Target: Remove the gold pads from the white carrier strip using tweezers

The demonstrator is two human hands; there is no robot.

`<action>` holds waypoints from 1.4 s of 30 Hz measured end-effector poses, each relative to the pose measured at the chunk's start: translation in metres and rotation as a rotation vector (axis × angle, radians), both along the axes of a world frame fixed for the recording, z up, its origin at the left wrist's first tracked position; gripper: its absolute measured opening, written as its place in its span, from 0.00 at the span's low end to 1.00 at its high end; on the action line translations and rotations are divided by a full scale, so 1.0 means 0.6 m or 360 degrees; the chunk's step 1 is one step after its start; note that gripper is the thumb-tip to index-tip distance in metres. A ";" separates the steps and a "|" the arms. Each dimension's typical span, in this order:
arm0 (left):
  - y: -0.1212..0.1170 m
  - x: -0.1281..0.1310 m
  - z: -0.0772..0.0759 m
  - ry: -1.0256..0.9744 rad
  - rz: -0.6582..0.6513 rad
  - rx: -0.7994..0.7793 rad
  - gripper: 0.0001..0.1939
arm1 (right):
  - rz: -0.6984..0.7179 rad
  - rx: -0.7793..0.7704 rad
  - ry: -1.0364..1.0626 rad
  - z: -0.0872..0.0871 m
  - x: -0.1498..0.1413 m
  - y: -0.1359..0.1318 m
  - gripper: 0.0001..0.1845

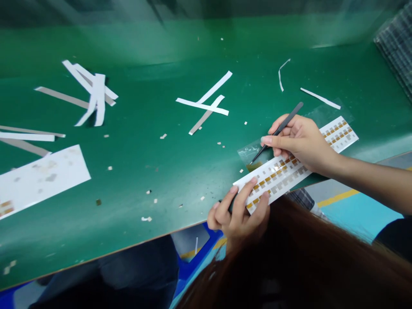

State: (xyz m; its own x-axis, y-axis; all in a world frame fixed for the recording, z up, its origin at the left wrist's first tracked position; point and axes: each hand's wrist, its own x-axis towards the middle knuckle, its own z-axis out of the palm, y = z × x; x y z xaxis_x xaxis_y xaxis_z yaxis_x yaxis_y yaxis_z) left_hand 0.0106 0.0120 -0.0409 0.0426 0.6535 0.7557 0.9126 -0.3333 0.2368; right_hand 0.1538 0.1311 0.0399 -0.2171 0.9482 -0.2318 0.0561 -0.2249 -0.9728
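My right hand [302, 139] grips dark tweezers [285, 122] like a pen, their tip pointing down and left. That tip is at an amber patch [255, 166] on clear film [249, 152], beside a long white sheet [275, 189]. Rows of small amber and greyish pieces cover the sheet, which slants along the table's front edge. At its lower left end, my left hand [241, 214] holds it, fingers bent over the top; the thumb is hidden. Something dark shows between the left fingers, too little to name. My right wrist rests across the sheet's middle.
White and grey paper strips lie crossed at centre [204, 105] and heaped at left [96, 94]. Another white sheet [61, 171] is at far left. Tiny scraps [146, 219] dot the green table [135, 171]. Brown hair [305, 257] blocks the lower right; a blue stool [193, 266] stands below.
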 end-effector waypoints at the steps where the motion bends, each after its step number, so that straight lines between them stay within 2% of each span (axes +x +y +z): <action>1: 0.000 0.000 0.000 0.0001 0.0005 -0.0001 0.12 | -0.0001 0.0002 0.0009 0.000 0.000 0.000 0.18; 10: 0.000 -0.001 0.000 0.0028 0.0021 -0.0004 0.15 | -0.0048 -0.0003 0.0112 -0.001 -0.003 0.005 0.17; 14: -0.001 -0.001 0.000 0.0031 0.0012 -0.0013 0.14 | -0.0118 -0.0076 0.0181 0.008 -0.002 0.005 0.18; 17: 0.000 -0.003 0.000 0.0026 0.0016 -0.0019 0.14 | -0.0157 -0.0011 0.0224 0.022 0.009 -0.009 0.18; 20: 0.002 -0.008 -0.003 0.0043 0.0039 0.0045 0.14 | -0.0085 0.0059 0.0167 0.028 0.028 -0.031 0.16; 24: 0.002 -0.014 -0.005 0.0013 0.0015 0.0025 0.12 | 0.0047 -0.0040 0.0046 0.018 0.044 -0.047 0.16; 28: 0.001 -0.010 -0.001 0.0019 0.0025 -0.0006 0.12 | 0.0087 -0.0028 0.0039 0.011 0.040 -0.051 0.15; 34: 0.002 -0.008 0.007 0.0087 0.0088 -0.0039 0.13 | 0.0003 -0.0053 0.0110 0.015 0.035 -0.068 0.14; 39: 0.004 -0.019 0.008 0.0267 -0.0038 0.0000 0.18 | -0.0013 -0.0052 0.0089 0.008 0.038 -0.077 0.12; 42: 0.003 -0.019 0.007 0.0197 0.0024 -0.0015 0.16 | -0.0019 -0.0029 0.0101 0.004 0.037 -0.078 0.13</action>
State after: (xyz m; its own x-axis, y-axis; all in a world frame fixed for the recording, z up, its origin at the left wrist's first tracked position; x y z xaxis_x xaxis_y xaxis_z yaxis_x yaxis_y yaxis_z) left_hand -0.0010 0.0137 -0.0368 0.1252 0.6618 0.7392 0.9400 -0.3174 0.1250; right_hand 0.1758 0.0842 0.0422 -0.2205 0.9466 -0.2351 -0.0087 -0.2429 -0.9700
